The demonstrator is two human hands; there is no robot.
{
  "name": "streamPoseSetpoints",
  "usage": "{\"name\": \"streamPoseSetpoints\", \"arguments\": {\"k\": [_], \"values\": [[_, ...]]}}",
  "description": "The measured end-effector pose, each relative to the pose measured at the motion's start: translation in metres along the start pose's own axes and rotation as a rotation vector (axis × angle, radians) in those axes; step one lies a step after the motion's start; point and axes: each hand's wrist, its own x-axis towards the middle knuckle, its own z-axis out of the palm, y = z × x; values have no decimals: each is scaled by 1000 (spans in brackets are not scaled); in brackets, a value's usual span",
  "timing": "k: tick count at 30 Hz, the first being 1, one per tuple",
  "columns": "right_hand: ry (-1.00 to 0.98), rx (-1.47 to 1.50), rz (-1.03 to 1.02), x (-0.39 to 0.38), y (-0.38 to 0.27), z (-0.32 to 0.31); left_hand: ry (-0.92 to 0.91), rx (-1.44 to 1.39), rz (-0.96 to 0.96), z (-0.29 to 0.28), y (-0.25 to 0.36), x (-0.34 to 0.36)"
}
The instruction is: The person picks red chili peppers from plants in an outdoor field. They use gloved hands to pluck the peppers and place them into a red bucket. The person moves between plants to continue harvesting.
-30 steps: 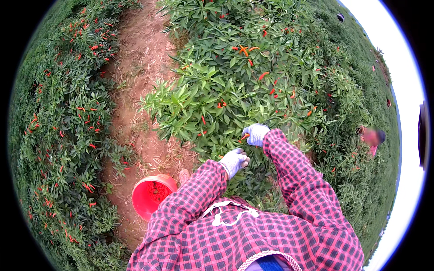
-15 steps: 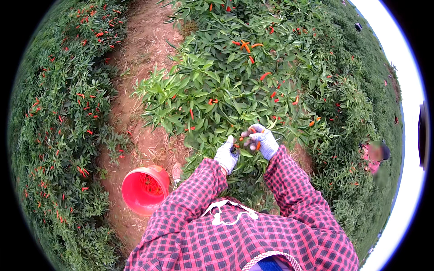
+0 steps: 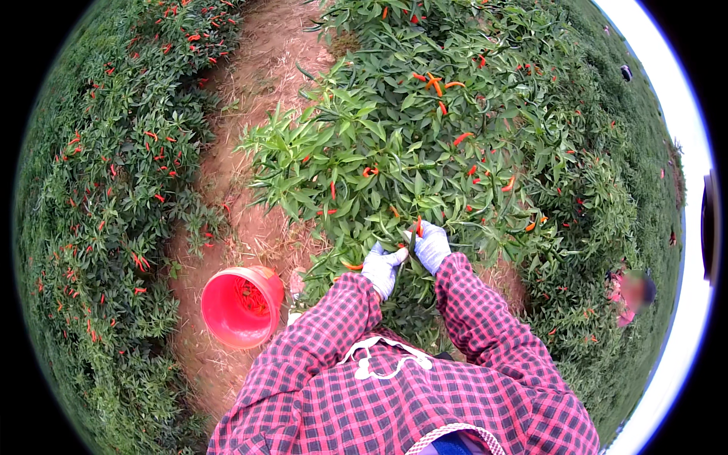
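The person is standing over a green chili plant (image 3: 394, 167) and is bending both arms in front of the chest. Both hands are wearing pale gloves, and the sleeves are red and dark checked cloth.

The left hand (image 3: 381, 267) is lying low in the leaves, just beside the right hand (image 3: 432, 244). The fingers of the left hand are curling inward, but I cannot tell whether they are holding something, because the glove and the leaves are hiding the tips. An orange chili (image 3: 351, 266) is hanging just to the left of this hand, near the wrist.

The right hand is sitting a little higher. Its fingers are closing narrowly around a small red chili (image 3: 418, 225), which is standing upright above the glove, between the two hands and still among the leaves of the plant.

A red bucket (image 3: 241, 305) is standing on the bare brown soil path (image 3: 250, 98) to the left of the person, well apart from the hands. Some red chilies are lying inside it, at the bottom.

More rows of plants with red and orange chilies are growing on both sides of the path. At the far right edge, another person (image 3: 631, 294) in pink clothes is showing among the plants, small and blurred.
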Motion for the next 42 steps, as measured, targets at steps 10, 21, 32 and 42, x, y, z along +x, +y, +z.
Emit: {"name": "streamPoseSetpoints", "arguments": {"k": [10,21,32,42], "values": [[-226,1415,288,6,-3,-47,11,82,59,-4,-1,12],[-37,-499,103,-26,-62,-52,-106,-109,32,31,-15,30],[-17,-368,59,-14,-29,-50,-119,-50,-13,22,-22,30],[-483,1108,472,-20,19,-53,-108,29,-63,7,-11,10]]}}
